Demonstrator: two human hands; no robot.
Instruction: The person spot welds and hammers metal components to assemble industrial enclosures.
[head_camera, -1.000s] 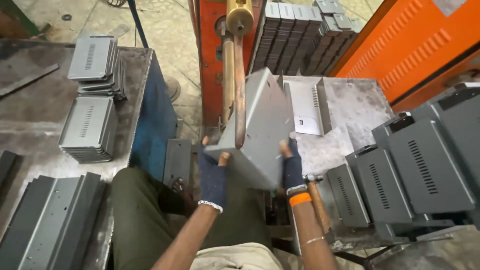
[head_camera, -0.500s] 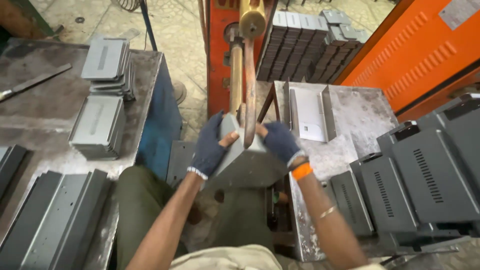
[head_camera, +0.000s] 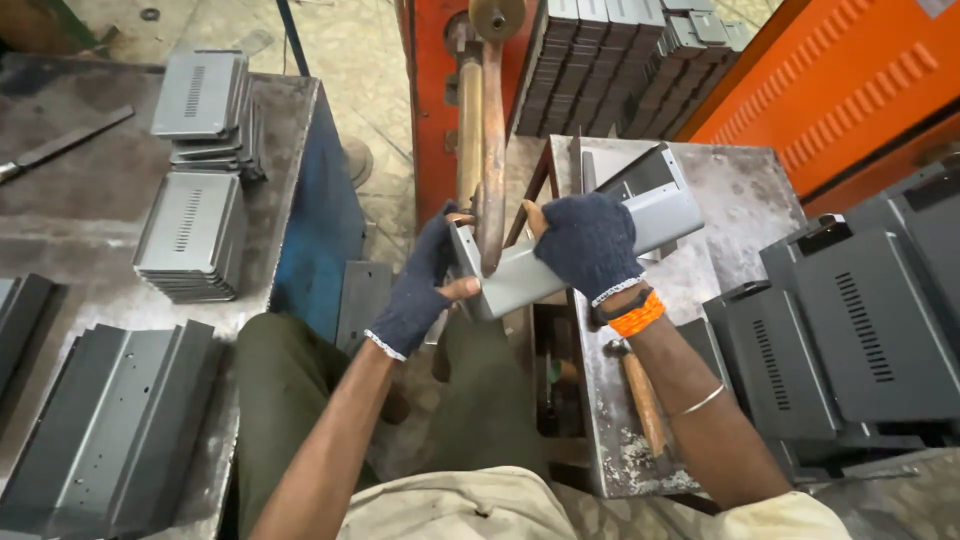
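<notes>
Both my hands wear dark blue fingerless gloves and hold a grey folded sheet-metal housing (head_camera: 650, 215) against the copper arms of a spot welder (head_camera: 492, 150). My left hand (head_camera: 425, 285) grips the housing's near left corner. Over its top, toward the middle, my right hand (head_camera: 588, 245) clasps it, an orange band on the wrist. The housing lies tilted, its far end up and to the right. The upper copper arm ends in a tip that crosses the housing's left end.
Stacks of grey vented covers (head_camera: 195, 225) sit on the left table (head_camera: 60, 200), with dark panels (head_camera: 110, 430) at its near edge. Dark vented housings (head_camera: 860, 330) crowd the right. A metal bench (head_camera: 720, 200) and an orange machine body (head_camera: 840, 80) stand ahead.
I have turned the housing from upright and facing me to lying across the welder arms, its far end swung to the right. Both hands shifted grip with it.
</notes>
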